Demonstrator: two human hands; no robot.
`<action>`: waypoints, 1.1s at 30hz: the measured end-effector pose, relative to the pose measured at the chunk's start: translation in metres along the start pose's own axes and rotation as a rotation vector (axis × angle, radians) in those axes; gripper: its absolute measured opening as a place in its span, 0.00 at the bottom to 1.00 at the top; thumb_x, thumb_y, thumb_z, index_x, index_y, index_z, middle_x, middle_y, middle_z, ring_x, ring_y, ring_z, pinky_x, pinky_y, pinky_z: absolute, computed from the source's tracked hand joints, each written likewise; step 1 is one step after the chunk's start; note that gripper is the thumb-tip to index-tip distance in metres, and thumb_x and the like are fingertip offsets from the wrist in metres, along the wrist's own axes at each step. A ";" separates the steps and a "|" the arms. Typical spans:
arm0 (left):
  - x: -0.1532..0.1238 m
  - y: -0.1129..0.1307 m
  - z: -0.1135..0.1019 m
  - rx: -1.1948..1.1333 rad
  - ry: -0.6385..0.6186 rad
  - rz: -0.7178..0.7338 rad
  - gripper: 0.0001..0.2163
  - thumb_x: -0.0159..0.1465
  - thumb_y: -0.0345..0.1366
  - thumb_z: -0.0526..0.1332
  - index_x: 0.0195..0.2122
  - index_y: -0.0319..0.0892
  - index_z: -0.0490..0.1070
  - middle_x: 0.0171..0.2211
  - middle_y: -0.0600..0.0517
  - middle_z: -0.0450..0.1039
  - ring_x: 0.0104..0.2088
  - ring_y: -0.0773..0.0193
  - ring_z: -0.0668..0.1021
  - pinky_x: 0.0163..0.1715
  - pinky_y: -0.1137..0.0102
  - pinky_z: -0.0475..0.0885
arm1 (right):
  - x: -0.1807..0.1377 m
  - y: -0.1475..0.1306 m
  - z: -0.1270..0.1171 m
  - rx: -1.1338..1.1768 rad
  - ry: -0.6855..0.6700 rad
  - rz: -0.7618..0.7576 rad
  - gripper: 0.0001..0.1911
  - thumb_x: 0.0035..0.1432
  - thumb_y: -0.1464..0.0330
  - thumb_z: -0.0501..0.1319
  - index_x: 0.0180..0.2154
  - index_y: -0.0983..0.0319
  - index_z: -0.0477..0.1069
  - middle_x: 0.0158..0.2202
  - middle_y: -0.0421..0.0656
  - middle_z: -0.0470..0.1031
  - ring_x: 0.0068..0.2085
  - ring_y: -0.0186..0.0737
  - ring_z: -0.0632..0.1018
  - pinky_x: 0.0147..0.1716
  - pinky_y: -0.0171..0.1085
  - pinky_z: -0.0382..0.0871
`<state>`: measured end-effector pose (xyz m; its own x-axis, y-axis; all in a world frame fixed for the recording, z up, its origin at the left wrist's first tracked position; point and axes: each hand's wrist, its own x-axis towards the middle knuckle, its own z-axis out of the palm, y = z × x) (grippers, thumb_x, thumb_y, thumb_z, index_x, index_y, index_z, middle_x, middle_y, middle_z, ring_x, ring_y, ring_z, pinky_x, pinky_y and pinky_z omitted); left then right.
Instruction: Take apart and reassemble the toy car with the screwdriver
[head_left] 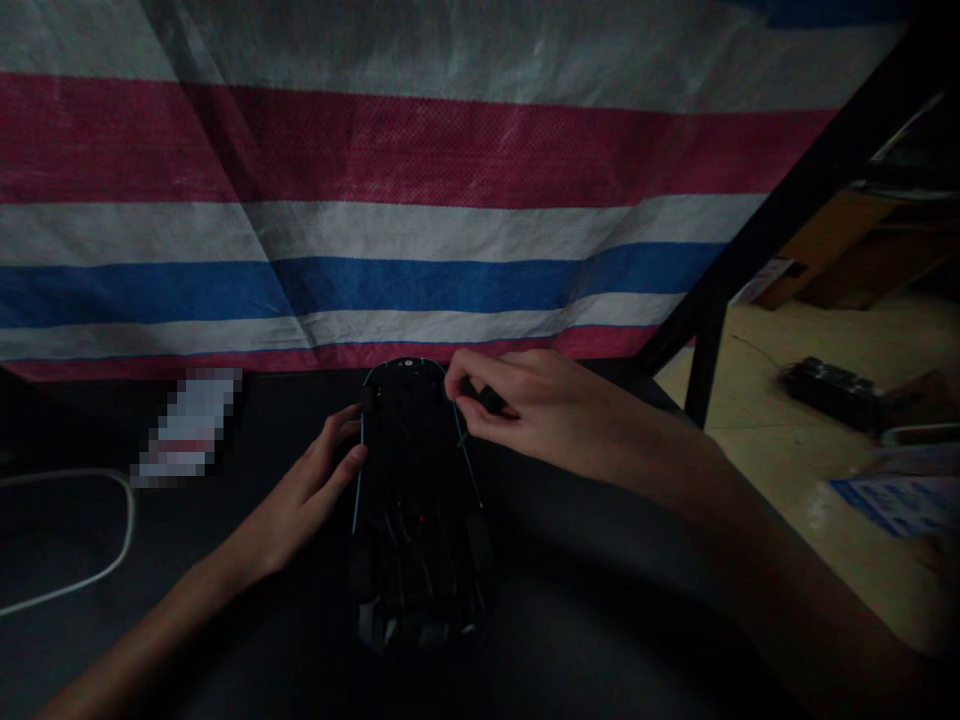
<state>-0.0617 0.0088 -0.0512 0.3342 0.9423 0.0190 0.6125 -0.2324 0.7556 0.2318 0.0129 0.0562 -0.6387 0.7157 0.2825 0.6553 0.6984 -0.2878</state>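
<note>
A black toy car (420,480) lies upside down on the dark table, its underside and wheels facing up and a thin light-blue line along its edges. My left hand (319,480) steadies the car's left side, thumb and fingers pressed against its edge. At the car's far right corner, beside the front wheel area, my right hand (517,395) is closed in a pinch. Between its fingers shows a small black piece (491,399); the dim light hides what kind it is. A tiny red spot shows on the underside.
A striped woven sheet (420,150) hangs behind the dark table (570,560). On the left lie a white cable (124,540) and a blurred-out light packet (191,425). Beyond the black frame (705,350) at right, a dark device (832,390) and papers (900,500) lie on the floor.
</note>
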 end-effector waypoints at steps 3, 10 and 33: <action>0.000 0.000 0.000 0.006 0.007 -0.012 0.32 0.74 0.58 0.48 0.74 0.47 0.50 0.73 0.42 0.60 0.70 0.42 0.67 0.69 0.44 0.61 | -0.001 -0.001 -0.003 0.033 -0.012 -0.011 0.12 0.63 0.74 0.60 0.48 0.59 0.68 0.44 0.42 0.77 0.43 0.39 0.75 0.41 0.36 0.63; 0.000 0.003 -0.001 0.017 0.010 -0.002 0.32 0.75 0.57 0.48 0.74 0.47 0.50 0.73 0.41 0.61 0.70 0.43 0.68 0.69 0.44 0.63 | -0.001 0.001 -0.002 -0.022 -0.003 0.032 0.05 0.71 0.67 0.56 0.46 0.59 0.69 0.35 0.37 0.76 0.32 0.35 0.74 0.34 0.37 0.59; 0.000 -0.002 0.000 -0.013 -0.003 0.004 0.30 0.75 0.56 0.48 0.74 0.51 0.50 0.73 0.44 0.61 0.70 0.45 0.67 0.69 0.45 0.63 | 0.004 -0.001 0.006 -0.199 0.060 0.157 0.11 0.75 0.62 0.53 0.50 0.61 0.68 0.34 0.42 0.77 0.32 0.40 0.76 0.32 0.38 0.59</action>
<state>-0.0626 0.0092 -0.0526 0.3384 0.9408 0.0204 0.6017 -0.2331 0.7640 0.2267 0.0152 0.0522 -0.5019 0.8098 0.3037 0.8146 0.5606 -0.1485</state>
